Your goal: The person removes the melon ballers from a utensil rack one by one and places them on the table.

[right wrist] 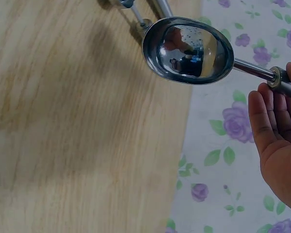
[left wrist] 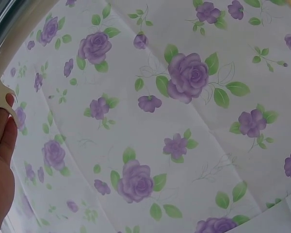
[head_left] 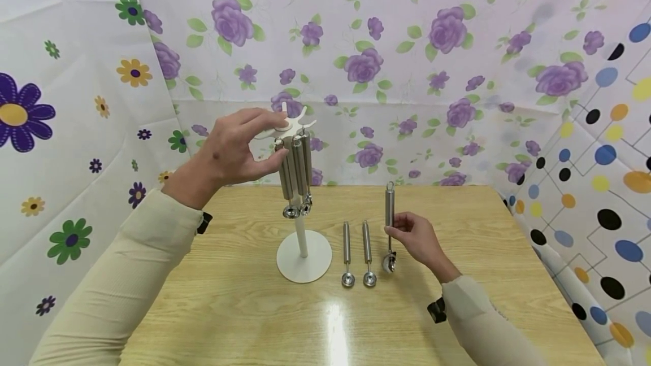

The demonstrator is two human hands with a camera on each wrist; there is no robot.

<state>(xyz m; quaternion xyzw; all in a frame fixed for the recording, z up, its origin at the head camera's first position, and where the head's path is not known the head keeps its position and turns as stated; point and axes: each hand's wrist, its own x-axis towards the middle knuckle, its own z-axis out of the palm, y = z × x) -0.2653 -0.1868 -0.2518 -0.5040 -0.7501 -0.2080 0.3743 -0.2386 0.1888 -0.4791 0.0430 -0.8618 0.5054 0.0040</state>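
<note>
right hand [head_left: 419, 239]: thumb and fingers pinched on the handle of a steel scoop [head_left: 390, 208]; handle near upright, ring end up, bowl down. the right wrist view shows the bowl hollow and bright, apparently lifted off the wood.

left hand [head_left: 236, 146]: fingers bent over the top of a white stand [head_left: 302, 239], thumb in front, close against the hanging handles; grip reads as steadying. the left wrist view catches only the edge of this hold.

below the left hand: a cluster of steel utensils [head_left: 287, 177] hangs from the stand's arms, heads down; exact count unclear from overlap. arms at the back and right of the crown look bare.

between stand and scoop: two utensils, the left one [head_left: 347, 244] and the right one [head_left: 367, 244], lie side by side on the wooden table [head_left: 229, 275], apart from each other, round heads toward the person.

further out: rose-print cloth [head_left: 363, 66] behind the table.

step in hand, as judged: scoop picked up, not yet hung. next move, as judged, calls for raising the scoop to crown height, lining its ring with a bare arm and slipping it on, with the left hand keeping the stand from tipping
</note>
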